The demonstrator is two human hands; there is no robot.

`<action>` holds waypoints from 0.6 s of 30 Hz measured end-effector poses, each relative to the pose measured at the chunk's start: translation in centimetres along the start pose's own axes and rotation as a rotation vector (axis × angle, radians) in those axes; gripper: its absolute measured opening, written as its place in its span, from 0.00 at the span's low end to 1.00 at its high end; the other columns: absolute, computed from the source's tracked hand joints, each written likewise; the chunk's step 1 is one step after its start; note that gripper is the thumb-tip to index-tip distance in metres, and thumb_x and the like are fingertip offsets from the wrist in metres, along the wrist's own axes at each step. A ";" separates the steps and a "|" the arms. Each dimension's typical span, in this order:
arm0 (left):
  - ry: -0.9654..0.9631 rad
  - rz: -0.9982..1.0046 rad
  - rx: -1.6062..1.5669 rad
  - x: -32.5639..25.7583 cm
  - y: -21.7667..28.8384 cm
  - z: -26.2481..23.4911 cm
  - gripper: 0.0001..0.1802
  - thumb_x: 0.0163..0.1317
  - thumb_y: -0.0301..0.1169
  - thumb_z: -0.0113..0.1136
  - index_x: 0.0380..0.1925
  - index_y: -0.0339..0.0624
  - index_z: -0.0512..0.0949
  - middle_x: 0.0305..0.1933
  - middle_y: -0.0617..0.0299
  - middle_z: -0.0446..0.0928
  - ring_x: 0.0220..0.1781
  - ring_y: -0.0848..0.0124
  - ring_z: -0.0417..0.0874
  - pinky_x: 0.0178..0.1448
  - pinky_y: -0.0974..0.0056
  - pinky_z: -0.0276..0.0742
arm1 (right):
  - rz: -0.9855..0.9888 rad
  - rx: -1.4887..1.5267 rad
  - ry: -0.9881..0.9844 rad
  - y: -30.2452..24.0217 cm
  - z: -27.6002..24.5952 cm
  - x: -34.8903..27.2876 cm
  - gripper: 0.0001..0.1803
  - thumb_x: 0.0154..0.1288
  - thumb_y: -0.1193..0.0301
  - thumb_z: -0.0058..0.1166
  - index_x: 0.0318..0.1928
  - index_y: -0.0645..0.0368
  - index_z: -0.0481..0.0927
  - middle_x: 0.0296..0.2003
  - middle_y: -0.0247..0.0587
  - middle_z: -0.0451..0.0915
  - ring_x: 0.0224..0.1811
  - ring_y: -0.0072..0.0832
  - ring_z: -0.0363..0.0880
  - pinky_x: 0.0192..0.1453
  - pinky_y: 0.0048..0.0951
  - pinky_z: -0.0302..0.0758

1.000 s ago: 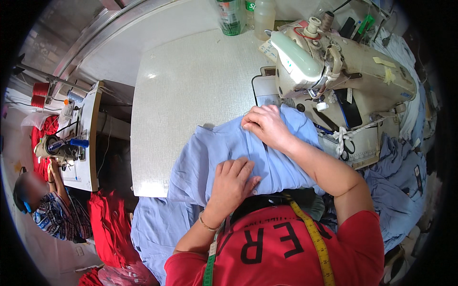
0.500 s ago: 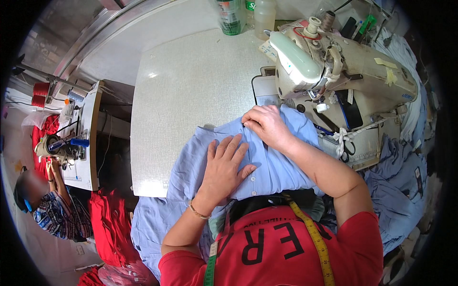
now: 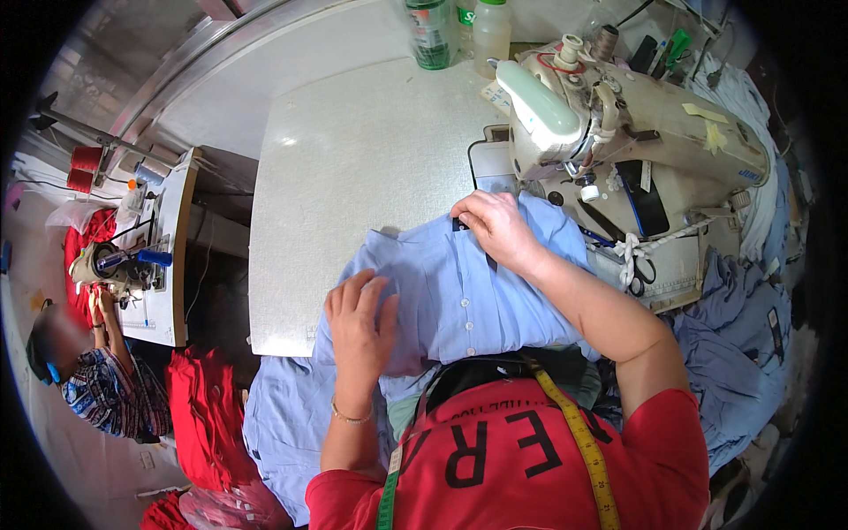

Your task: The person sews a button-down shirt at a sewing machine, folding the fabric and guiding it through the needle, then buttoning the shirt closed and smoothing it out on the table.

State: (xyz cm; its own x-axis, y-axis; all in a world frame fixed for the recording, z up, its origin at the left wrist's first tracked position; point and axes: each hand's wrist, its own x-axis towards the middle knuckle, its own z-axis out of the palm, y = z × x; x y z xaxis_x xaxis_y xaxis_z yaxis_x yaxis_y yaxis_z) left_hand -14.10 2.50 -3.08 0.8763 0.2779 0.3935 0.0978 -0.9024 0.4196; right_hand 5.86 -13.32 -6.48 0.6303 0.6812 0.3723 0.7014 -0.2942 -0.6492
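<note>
A light blue shirt (image 3: 459,296) lies across the near edge of the grey sewing table (image 3: 353,168) and hangs down toward my lap. My right hand (image 3: 495,228) presses flat on the shirt's upper edge, just in front of the cream sewing machine (image 3: 618,132). My left hand (image 3: 360,318) rests palm down with fingers spread on the shirt's left part near the table's front edge. Neither hand grips anything. A yellow measuring tape (image 3: 579,442) hangs over my red top.
Two bottles (image 3: 459,31) stand at the table's far edge. More blue cloth (image 3: 733,353) is piled at the right. On the left, another person (image 3: 97,389) sits at a second sewing machine (image 3: 119,265), with red fabric (image 3: 203,415) heaped beside them.
My left hand has slid leftward and nearer to me across the shirt. The right hand has stayed by the machine.
</note>
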 end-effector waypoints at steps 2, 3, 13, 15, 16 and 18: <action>-0.005 -0.073 0.105 -1.7 -0.5 -0.4 0.17 0.55 0.28 0.61 0.46 0.38 0.76 0.54 0.52 0.74 0.57 0.53 0.72 0.63 0.53 0.63 | -0.001 0.032 0.003 0.1 0.0 0.0 0.04 0.63 0.73 0.51 0.37 0.54 0.79 0.33 0.36 0.79 0.41 0.34 0.77 0.50 0.35 0.64; -0.017 -0.089 0.160 -2.3 -0.8 -0.3 0.18 0.56 0.27 0.60 0.48 0.38 0.76 0.55 0.52 0.74 0.58 0.53 0.71 0.64 0.52 0.63 | -0.001 0.055 0.008 0.3 0.1 0.0 0.04 0.63 0.73 0.51 0.37 0.54 0.79 0.33 0.36 0.79 0.41 0.34 0.77 0.50 0.35 0.65; -0.211 0.046 0.024 -1.6 -7.6 -2.3 0.25 0.62 0.40 0.56 0.56 0.39 0.71 0.63 0.51 0.68 0.68 0.51 0.64 0.72 0.47 0.54 | -0.076 -0.008 -0.093 -0.7 -0.4 -0.5 0.06 0.60 0.70 0.55 0.38 0.54 0.79 0.38 0.36 0.78 0.46 0.36 0.74 0.53 0.38 0.63; -0.231 0.090 0.031 -0.7 -8.7 -2.6 0.33 0.59 0.51 0.57 0.56 0.38 0.71 0.64 0.49 0.67 0.68 0.50 0.63 0.72 0.48 0.54 | -0.104 0.028 -0.127 -0.9 -0.5 -0.6 0.08 0.59 0.70 0.56 0.39 0.54 0.79 0.38 0.37 0.77 0.47 0.36 0.74 0.54 0.37 0.63; -0.249 0.108 0.026 -0.3 -9.0 -2.8 0.34 0.58 0.53 0.57 0.56 0.38 0.71 0.64 0.49 0.67 0.69 0.49 0.63 0.72 0.48 0.54 | -0.118 0.047 -0.144 -1.0 -0.5 -0.5 0.08 0.58 0.70 0.56 0.39 0.55 0.79 0.39 0.37 0.77 0.47 0.36 0.73 0.55 0.37 0.63; -0.284 0.149 0.017 0.7 -9.2 -3.3 0.37 0.56 0.57 0.57 0.56 0.37 0.71 0.64 0.48 0.67 0.69 0.49 0.63 0.72 0.48 0.53 | -0.132 0.048 -0.176 -0.8 -0.6 -0.5 0.09 0.57 0.71 0.56 0.40 0.55 0.79 0.39 0.36 0.77 0.48 0.35 0.73 0.56 0.37 0.62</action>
State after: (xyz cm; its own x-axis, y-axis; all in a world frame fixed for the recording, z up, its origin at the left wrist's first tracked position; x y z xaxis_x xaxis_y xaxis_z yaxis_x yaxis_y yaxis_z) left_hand -15.93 12.08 -4.01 0.9780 0.0411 0.2043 -0.0360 -0.9322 0.3602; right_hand 5.14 -13.86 -5.72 0.4634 0.8196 0.3368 0.7546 -0.1657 -0.6350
